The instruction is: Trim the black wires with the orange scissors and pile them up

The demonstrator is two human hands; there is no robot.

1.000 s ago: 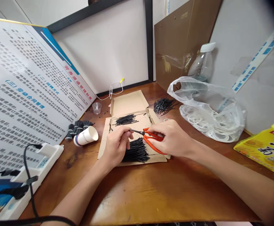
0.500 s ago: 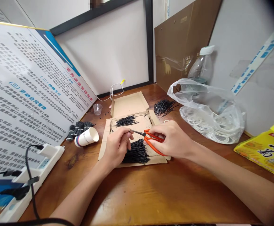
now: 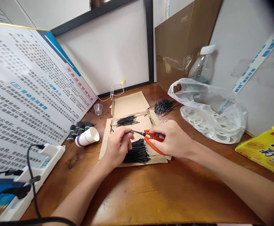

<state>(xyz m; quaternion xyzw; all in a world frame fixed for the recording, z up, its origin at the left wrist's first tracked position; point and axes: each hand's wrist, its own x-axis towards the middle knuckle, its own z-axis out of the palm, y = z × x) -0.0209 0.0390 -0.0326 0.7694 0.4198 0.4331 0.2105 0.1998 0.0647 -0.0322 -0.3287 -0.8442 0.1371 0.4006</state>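
Note:
In the head view, my right hand [image 3: 173,139] is wrapped round the orange handles of a pair of scissors [image 3: 147,136]. Their dark blades point left toward the fingertips of my left hand [image 3: 118,145]. Thumb and finger of that hand are pinched on a thin black strand, its end partly hidden by the fingers and the blade tips. Below both hands lies a dense pile of black strands [image 3: 138,152] on an opened cardboard box [image 3: 157,159]. A smaller row of black strands [image 3: 126,120] rests farther back on the same cardboard.
To the left are a tipped paper cup [image 3: 88,137], tied black bundles [image 3: 80,128], a small clear cup [image 3: 98,109] and a power strip [image 3: 36,175]. On the right are another black pile [image 3: 164,107], a plastic bag [image 3: 212,122] of white cords, a bottle [image 3: 201,67] and a yellow packet [image 3: 265,149].
The whole view has shifted very slightly. Both hands and the scissors keep nearly the same position.

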